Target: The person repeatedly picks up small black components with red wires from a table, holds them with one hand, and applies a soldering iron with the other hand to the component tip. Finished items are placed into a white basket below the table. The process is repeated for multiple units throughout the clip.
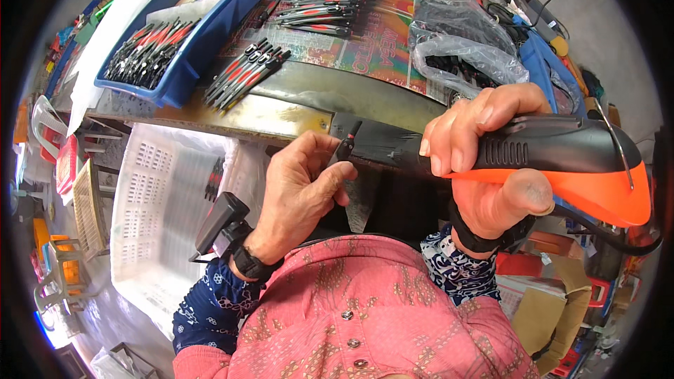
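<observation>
My right hand point(491, 147) is wrapped round a corded heat gun point(562, 147), black above and orange below, with a wire loop at its back end. Its dark front end points left, toward my left hand point(305, 182). Between the thumb and fingers of that hand is a small black pen point(345, 147), mostly covered by the fingertips. Beyond the hands, a loose group of black-and-red pens point(247, 74) lies by the table's metal edge. A larger pile of such pens point(326, 3) is farther back. A blue tray point(186, 70) at the left holds many more.
A white perforated crate point(144, 203) stands below the table edge point(309, 95) at left, with a few pens inside. Clear plastic bags point(456, 35) of dark parts lie at the back right. The tool's black cord point(632, 245) loops at the right, above a cardboard box point(551, 309).
</observation>
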Motion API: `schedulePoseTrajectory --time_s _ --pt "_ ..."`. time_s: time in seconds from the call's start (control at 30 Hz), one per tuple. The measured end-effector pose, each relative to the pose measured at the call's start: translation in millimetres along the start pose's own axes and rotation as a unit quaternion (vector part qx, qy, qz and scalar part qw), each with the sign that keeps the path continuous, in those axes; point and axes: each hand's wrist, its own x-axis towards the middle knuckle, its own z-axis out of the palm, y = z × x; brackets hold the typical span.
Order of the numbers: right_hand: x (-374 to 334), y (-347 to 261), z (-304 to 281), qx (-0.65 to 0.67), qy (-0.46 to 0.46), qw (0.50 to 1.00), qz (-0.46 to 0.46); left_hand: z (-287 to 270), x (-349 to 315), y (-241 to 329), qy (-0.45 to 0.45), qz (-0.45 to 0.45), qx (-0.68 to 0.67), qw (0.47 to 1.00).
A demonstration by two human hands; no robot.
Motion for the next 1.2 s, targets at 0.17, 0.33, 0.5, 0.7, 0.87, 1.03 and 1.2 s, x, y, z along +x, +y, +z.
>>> schedulePoseTrajectory --time_s 0.17,0.33,0.5,0.7,0.87,1.03,1.2 --pt "0 4 9 -0.007 -0.017 1.000 0.001 5 -5 -16 -0.016 -0.054 -0.110 0.992" --pt "1 5 16 -0.015 -0.014 1.000 0.023 13 1 -24 -0.013 -0.092 -0.155 0.983" --pt "4 10 18 -0.015 -0.005 0.999 0.034 16 6 -28 0.008 -0.102 -0.197 0.975" --pt "7 16 16 -0.012 -0.017 0.999 0.032 17 6 -31 0.016 -0.089 -0.195 0.977" --pt "9 19 14 -0.004 -0.021 0.999 0.033 19 5 -30 0.025 -0.094 -0.191 0.977" --pt "11 19 17 -0.004 -0.027 0.999 0.030 20 5 -29 0.031 -0.099 -0.186 0.977" --pt "15 14 18 -0.035 -0.064 0.996 0.057 24 5 -28 0.058 -0.104 -0.182 0.976"
